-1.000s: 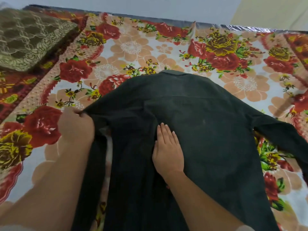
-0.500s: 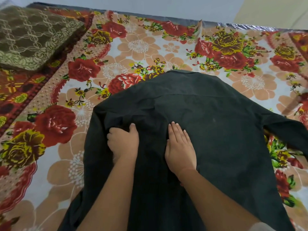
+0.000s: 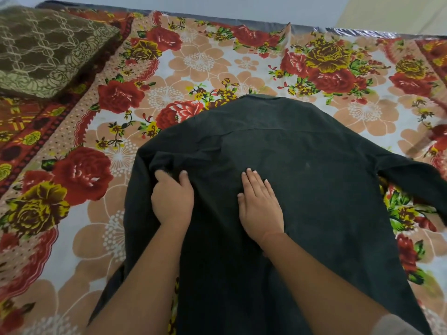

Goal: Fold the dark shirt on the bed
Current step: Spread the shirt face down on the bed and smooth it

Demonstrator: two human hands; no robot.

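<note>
the dark shirt (image 3: 302, 189) lies back side up on the bed (image 3: 198, 61), spread over the floral sheet from the centre toward 6 o'clock, with its collar end pointing to 12 o'clock. the step in hand looks like the first side fold: the shirt's left edge and sleeve appear turned inward over the back, and the left hand (image 3: 173, 199) rests on that turned-in cloth at about 8 o'clock of the garment's middle. its fingers (image 3: 160, 175) are curled and bunch a ridge of fabric near the shoulder, the thumb lying on top, so they seem closed on the cloth rather than just pressing it. the right hand (image 3: 260, 206) lies flat on the centre of the back, fingers together and straight, holding nothing, apparently pinning the shirt so it does not slide. the other sleeve (image 3: 411, 175) trails out flat toward 3 o'clock, not yet folded. the next move probably calls for smoothing the gathered ridge at the shoulder so the left fold line runs straight down, then bringing the 3 o'clock sleeve and side across to match. a patterned brown cushion (image 3: 46, 47) sits well apart at 10 o'clock and is not in the way. the hem of the shirt is cut off by the lower edge of the view, both forearms cover part of the lower panel, the cuff of the far sleeve runs out of frame, and the dark cloth makes the layers of the left fold hard to separate; whether the tucked sleeve lies flat underneath cannot be told.
</note>
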